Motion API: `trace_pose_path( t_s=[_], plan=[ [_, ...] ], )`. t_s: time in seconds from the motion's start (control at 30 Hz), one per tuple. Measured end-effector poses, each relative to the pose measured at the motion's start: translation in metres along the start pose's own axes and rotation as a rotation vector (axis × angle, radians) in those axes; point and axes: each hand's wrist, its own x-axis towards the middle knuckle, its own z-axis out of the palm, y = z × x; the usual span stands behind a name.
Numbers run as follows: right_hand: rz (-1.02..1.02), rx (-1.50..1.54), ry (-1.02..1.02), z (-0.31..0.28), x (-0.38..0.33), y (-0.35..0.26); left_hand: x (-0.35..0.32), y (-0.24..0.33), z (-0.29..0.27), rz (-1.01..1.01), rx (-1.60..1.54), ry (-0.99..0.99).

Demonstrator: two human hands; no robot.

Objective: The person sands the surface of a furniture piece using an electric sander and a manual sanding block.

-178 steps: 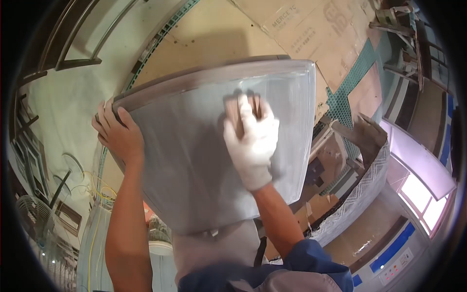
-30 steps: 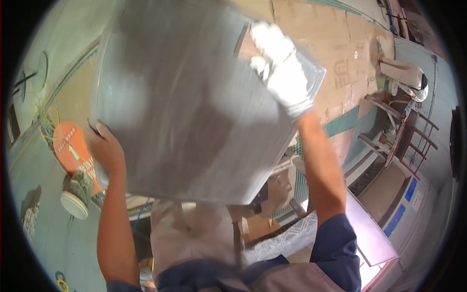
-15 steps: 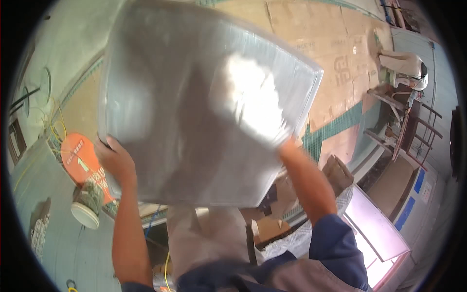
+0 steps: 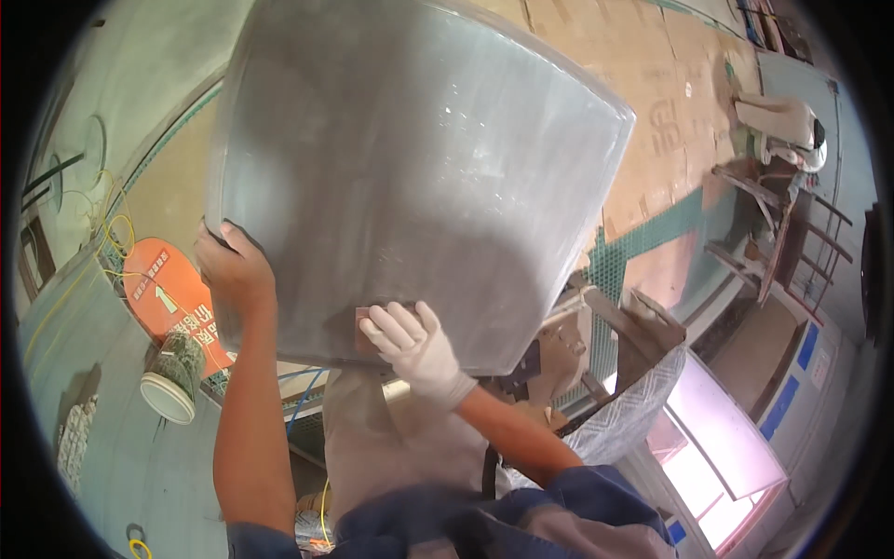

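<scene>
A large grey panel (image 4: 372, 177) with rounded corners is held up in front of me, its face dull with pale specks and streaks. At its left edge, my left hand (image 4: 238, 268) is bare and closed around the rim. My right hand (image 4: 414, 352), in a white glove, is near the panel's lower edge. Its fingers press a small reddish-brown piece of sandpaper (image 4: 363, 330) against the panel face. The gloved fingers cover most of the sandpaper.
Cardboard sheets (image 4: 596, 56) and green mesh (image 4: 652, 228) lie beyond the panel. To the left are an orange sign (image 4: 163, 279), a tipped bucket (image 4: 174, 373) and a yellow cord. A co-worker (image 4: 780, 121) bends at the far right, near wooden furniture (image 4: 792, 233). An open bag (image 4: 624, 401) stands close by my right arm.
My right hand has swept from the panel's upper right down to its lower edge. The panel has shifted slightly up and right, with my left hand still on its edge.
</scene>
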Motion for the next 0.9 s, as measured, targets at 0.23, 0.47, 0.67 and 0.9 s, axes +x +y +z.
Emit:
trace_pose_path(
  t_s=[0.23,0.47,0.67,0.9],
  plan=[
    [-0.028,-0.108,0.387,-0.136,0.171,0.242,0.0,0.01,0.005,0.012,0.015,0.007],
    [0.248,-0.183,-0.141,-0.057,0.043,0.042,0.011,-0.013,0.001,0.028,0.058,0.088],
    [0.038,-0.296,0.303,-0.122,0.078,0.2,0.011,-0.024,0.01,0.077,-0.066,0.06],
    [0.019,-0.038,0.506,-0.111,0.078,0.205,-0.029,0.03,-0.032,0.763,-0.085,-0.231]
  ],
)
